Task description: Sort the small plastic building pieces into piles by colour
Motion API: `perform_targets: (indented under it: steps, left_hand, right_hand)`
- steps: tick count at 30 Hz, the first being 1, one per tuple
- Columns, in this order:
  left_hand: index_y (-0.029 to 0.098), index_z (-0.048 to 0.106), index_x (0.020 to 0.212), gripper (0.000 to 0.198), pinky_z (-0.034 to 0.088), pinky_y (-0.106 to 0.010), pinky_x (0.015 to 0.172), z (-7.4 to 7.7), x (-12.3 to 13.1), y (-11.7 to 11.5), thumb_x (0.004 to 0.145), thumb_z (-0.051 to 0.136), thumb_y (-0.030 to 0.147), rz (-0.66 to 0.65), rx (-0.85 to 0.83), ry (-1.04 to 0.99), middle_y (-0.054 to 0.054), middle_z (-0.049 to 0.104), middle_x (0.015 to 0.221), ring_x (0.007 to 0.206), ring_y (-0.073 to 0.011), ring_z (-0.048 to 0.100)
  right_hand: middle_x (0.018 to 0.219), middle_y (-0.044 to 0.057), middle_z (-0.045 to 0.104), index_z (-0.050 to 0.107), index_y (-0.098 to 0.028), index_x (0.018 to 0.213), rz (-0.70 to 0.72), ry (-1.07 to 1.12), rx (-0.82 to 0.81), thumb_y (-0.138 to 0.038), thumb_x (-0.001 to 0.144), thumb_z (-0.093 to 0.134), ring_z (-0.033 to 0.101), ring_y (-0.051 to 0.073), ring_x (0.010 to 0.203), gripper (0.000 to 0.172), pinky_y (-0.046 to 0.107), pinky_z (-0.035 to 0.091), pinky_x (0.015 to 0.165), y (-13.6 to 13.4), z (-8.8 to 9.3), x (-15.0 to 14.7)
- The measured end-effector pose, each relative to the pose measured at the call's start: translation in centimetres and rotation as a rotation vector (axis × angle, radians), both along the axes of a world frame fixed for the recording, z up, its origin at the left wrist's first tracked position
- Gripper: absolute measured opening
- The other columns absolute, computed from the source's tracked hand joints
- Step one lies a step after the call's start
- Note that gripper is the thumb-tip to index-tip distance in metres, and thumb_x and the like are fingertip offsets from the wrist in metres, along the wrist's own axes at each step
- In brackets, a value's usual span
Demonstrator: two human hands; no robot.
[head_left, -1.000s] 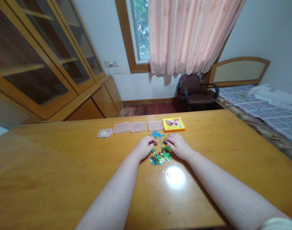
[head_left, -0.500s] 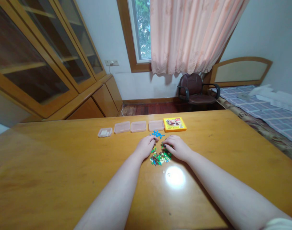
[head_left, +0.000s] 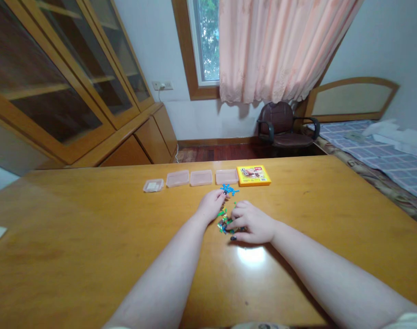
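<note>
Since half a second earlier, the right hand [head_left: 252, 222] had been drawn toward the near side of the bench [head_left: 92, 228] and brought over the mixed-colour pile [head_left: 222, 225], while the left hand [head_left: 210, 205] had been shifted slightly forward to the near edge of the blue pieces [head_left: 227, 188]. At the right hand the grip was held wide, with the fingers spread and the thumb set apart from the index finger; part of the mixed-colour pile was hidden beneath. At the left hand the grip was kept narrow, its fingertips close together; whether anything was held there could not be told. Green, yellow, brown and blue bits were mingled in the mixed-colour pile, which was spread on the bench between and under the hands. The blue pieces were grouped separately beyond it, near the rightmost clear tray [head_left: 226, 177]. Three more clear trays [head_left: 201, 178] were lined up along the far side of the bench, and a yellow box [head_left: 253, 176] was laid flat just beside the rightmost clear tray.
</note>
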State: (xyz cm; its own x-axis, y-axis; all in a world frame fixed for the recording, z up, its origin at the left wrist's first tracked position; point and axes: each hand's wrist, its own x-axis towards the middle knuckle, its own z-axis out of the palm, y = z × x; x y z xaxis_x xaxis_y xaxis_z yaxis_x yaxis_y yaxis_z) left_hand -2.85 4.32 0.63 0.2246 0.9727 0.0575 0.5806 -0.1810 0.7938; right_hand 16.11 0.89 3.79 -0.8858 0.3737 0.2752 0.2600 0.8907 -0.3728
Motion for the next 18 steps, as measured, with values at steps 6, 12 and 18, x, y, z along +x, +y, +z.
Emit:
perform_targets:
  steps: [6,12,18]
  left_hand:
    - [0.018,0.066,0.085,0.034,0.041,-0.026,0.065,-0.12,0.10,0.11,0.085,0.037,0.036,0.017,-0.011,-0.009,-0.002,0.067,0.080,0.069,-0.0148,0.056]
    - [0.018,0.066,0.084,0.031,0.042,-0.026,0.067,-0.21,0.05,0.16,0.084,0.039,0.034,0.015,0.007,0.004,-0.002,0.067,0.081,0.071,-0.0152,0.056]
    - [0.018,0.066,0.084,0.031,0.042,-0.026,0.065,-0.17,-0.12,0.34,0.084,0.040,0.034,-0.004,-0.018,-0.023,-0.003,0.068,0.084,0.074,-0.0162,0.058]
  right_hand:
    - [0.085,0.006,0.056,0.067,-0.024,0.104,0.013,-0.068,0.007,-0.052,0.082,0.052,0.043,0.020,0.081,0.039,0.035,0.029,0.078,-0.31,0.15,-0.25]
    - [0.090,0.008,0.056,0.061,-0.024,0.115,-0.099,-0.178,0.024,-0.057,0.083,0.048,0.042,0.022,0.085,0.049,0.036,0.030,0.078,-0.91,0.79,-0.83]
    - [0.093,0.009,0.057,0.060,-0.023,0.116,-0.190,-0.173,0.002,-0.053,0.085,0.046,0.043,0.023,0.090,0.045,0.037,0.032,0.082,-0.76,0.66,-0.83]
